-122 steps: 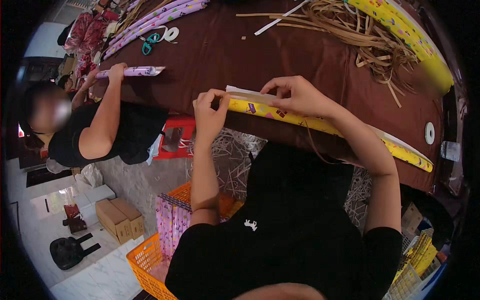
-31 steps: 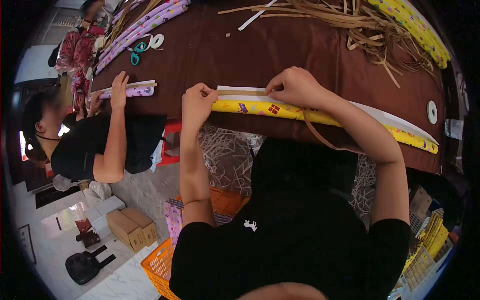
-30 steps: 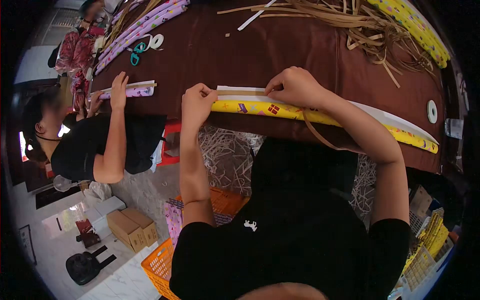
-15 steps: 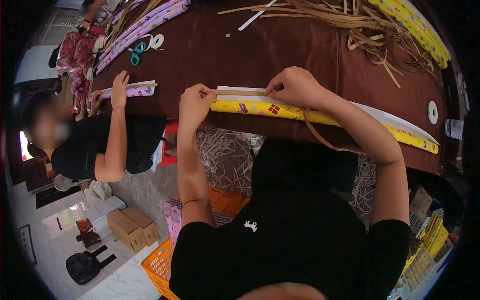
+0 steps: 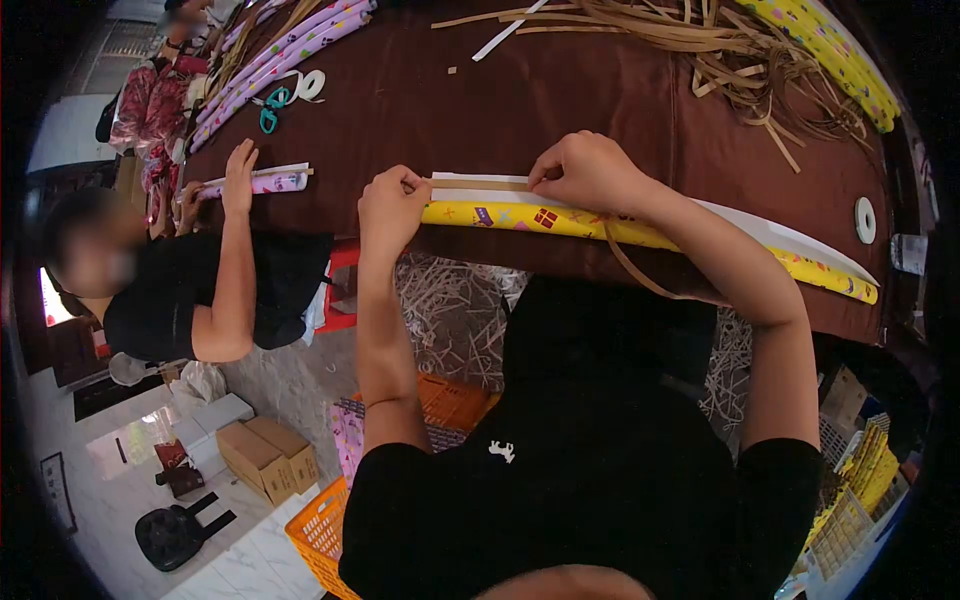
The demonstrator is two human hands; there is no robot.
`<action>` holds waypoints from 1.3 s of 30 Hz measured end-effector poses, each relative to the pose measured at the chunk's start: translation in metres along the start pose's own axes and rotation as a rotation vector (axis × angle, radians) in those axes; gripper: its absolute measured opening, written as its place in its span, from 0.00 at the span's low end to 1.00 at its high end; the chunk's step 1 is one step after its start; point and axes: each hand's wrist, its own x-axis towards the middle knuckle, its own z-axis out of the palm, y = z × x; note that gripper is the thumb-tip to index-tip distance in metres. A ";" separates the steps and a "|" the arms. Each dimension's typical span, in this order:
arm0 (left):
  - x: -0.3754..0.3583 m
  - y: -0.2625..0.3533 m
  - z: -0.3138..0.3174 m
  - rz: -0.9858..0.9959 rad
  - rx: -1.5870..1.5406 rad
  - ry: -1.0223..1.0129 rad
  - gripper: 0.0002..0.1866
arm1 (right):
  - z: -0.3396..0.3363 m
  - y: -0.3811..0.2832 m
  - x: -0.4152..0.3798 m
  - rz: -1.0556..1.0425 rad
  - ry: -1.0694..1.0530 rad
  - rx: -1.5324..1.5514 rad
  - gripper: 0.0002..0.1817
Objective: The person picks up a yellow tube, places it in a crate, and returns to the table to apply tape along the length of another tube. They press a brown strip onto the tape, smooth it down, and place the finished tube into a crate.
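A partly rolled sheet of yellow patterned wrapping paper [image 5: 480, 215] lies along the table's near edge, its white flap [image 5: 480, 195] facing up. A thin brown strip [image 5: 475, 184] runs along that flap. My left hand [image 5: 393, 208] is closed in a pinch at the paper's left end, where the strip ends; the exact grip is hidden by the fingers. My right hand [image 5: 585, 170] pinches the strip farther right, its wrist above the roll. A loose brown tail [image 5: 632, 268] of strip hangs over the near side of the roll, below my right forearm.
Brown strips [image 5: 740, 80] lie piled beside yellow rolls [image 5: 825, 60] at the far right. A white tape roll [image 5: 865, 220] is right, teal scissors [image 5: 271, 108] left. A co-worker's hand [image 5: 238, 180] rests on a purple roll [image 5: 280, 182]. Orange crates [image 5: 318, 530] stand below.
My hands and the yellow paper hold almost the same place. The view has shifted very slightly.
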 end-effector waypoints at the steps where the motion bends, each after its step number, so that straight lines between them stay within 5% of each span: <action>1: 0.001 0.001 0.000 -0.009 0.013 -0.005 0.11 | 0.000 0.000 0.000 0.001 0.001 0.001 0.10; 20: -0.007 0.012 -0.009 -0.085 0.235 -0.011 0.11 | 0.000 -0.001 -0.001 -0.005 0.016 0.022 0.09; 22: -0.016 0.015 -0.004 -0.022 0.539 0.300 0.07 | 0.002 0.000 -0.001 -0.014 0.031 0.022 0.09; 23: -0.022 0.021 -0.003 -0.021 0.539 0.301 0.07 | 0.002 0.000 -0.001 -0.004 0.035 0.013 0.09; 25: -0.039 0.037 0.003 0.220 0.304 0.441 0.06 | 0.003 -0.001 -0.001 0.007 0.038 0.004 0.09; 27: -0.056 0.054 0.026 0.562 0.084 0.361 0.07 | 0.003 0.000 -0.001 0.024 0.027 0.040 0.09; 39: -0.065 0.060 0.077 0.731 0.053 0.356 0.11 | -0.006 -0.008 -0.006 0.050 -0.003 0.132 0.20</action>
